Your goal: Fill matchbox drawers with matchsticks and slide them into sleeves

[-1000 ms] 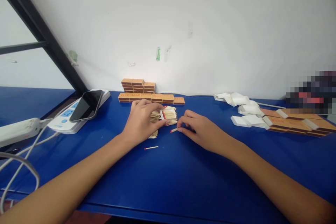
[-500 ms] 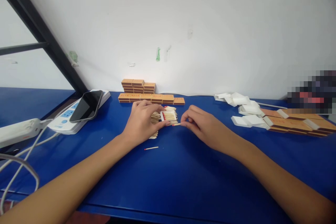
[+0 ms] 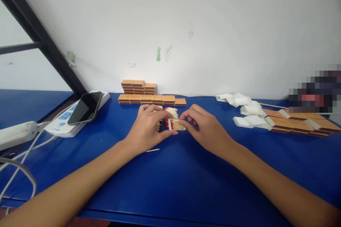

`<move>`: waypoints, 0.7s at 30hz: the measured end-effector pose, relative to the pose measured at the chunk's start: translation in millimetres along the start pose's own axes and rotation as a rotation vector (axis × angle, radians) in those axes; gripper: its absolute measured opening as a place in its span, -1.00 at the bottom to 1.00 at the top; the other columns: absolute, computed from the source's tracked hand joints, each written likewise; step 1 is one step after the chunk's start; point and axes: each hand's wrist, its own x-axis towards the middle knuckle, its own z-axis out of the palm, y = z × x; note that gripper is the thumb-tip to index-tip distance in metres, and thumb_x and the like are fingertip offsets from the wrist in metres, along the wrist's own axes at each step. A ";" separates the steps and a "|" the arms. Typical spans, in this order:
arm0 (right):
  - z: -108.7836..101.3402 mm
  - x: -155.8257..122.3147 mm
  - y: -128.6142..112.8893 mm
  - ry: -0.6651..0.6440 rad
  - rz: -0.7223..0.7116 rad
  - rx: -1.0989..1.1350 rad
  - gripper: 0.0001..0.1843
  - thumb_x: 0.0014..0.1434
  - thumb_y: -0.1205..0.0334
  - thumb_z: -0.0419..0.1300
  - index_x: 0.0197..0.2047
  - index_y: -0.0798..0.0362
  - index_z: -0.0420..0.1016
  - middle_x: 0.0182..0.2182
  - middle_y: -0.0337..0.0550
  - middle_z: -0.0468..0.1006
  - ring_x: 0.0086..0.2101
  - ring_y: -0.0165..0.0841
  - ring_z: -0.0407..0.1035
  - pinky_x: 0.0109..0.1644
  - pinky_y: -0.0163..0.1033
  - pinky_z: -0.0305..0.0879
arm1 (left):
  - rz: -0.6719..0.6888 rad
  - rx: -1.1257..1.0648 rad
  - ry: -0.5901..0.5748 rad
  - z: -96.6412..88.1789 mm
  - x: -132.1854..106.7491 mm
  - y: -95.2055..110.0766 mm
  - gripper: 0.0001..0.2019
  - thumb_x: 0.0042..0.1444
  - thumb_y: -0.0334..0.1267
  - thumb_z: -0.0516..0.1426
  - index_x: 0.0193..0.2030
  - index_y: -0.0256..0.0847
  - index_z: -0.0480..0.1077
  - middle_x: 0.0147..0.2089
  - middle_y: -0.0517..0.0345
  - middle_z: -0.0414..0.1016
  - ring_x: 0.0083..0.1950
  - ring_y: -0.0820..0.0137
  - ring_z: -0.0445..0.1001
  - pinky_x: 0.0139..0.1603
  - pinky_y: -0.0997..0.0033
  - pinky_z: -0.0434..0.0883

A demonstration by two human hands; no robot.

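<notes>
A white inner matchbox tray (image 3: 170, 124) full of red-tipped matches (image 3: 178, 124) sits at the middle of the blue table. My left hand (image 3: 147, 124) grips the tray from the left, thumb on the near side and fingers on the far side. At the tray's right end, my right hand (image 3: 201, 122) pinches at the pale match ends with thumb and forefinger; the fingertips partly hide what they hold. Just behind the tray lies a pile of loose matches (image 3: 172, 111), partly covered by my left hand. One single match (image 3: 153, 150) rests on the table nearer to me.
Closed matchboxes (image 3: 146, 99) stand in rows and stacks against the wall. To the right are white empty trays (image 3: 252, 120) and orange matchbox sleeves (image 3: 293, 125). A phone (image 3: 85, 108) lies on a power strip (image 3: 64, 122) at the left, with white cables (image 3: 23, 165) nearby.
My right hand has brought a match leftward to the tray. The tray, in my left hand, has shifted slightly right and nearer to me. The view has turned a little.
</notes>
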 end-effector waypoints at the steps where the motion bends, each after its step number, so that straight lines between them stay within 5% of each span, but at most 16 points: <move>1: -0.4 0.1 0.5 -0.004 -0.011 0.004 -0.93 0.41 0.31 0.17 -0.15 0.02 0.48 -0.23 -0.18 0.43 -0.34 -0.38 0.34 -0.24 -0.23 0.28 | 0.002 -0.003 0.000 -0.3 0.0 -0.4 -0.45 -0.05 -0.26 0.62 -0.01 -0.13 0.48 -0.04 0.29 0.53 0.07 0.24 0.43 0.16 0.19 0.17; 12: 0.6 1.3 0.2 0.010 -0.058 0.053 -0.90 0.41 0.35 0.15 -0.13 0.02 0.49 -0.24 -0.19 0.43 -0.38 -0.41 0.31 -0.27 -0.25 0.27 | 0.001 -0.028 0.006 -1.9 1.4 -1.3 -0.46 -0.06 -0.26 0.62 -0.01 -0.14 0.49 -0.03 0.30 0.54 0.07 0.24 0.44 0.17 0.20 0.20; 17: -0.7 0.7 0.8 0.087 -0.025 0.025 -0.92 0.40 0.31 0.17 -0.12 0.02 0.50 -0.28 -0.19 0.41 -0.35 -0.39 0.34 -0.26 -0.24 0.30 | -0.117 0.054 0.067 -5.5 3.5 -5.0 -0.52 -0.01 -0.27 0.60 -0.03 -0.13 0.53 -0.05 0.28 0.55 0.00 0.24 0.47 0.09 0.19 0.24; 21: 2.1 -1.3 4.8 -0.078 -0.012 -0.018 -0.88 0.41 0.30 0.13 -0.10 0.00 0.51 -0.20 -0.15 0.45 -0.30 -0.35 0.38 -0.19 -0.20 0.33 | -0.219 0.088 0.148 -7.6 4.7 -8.8 -0.59 0.05 -0.27 0.57 -0.05 -0.14 0.53 -0.08 0.25 0.56 -0.02 0.22 0.47 0.06 0.19 0.30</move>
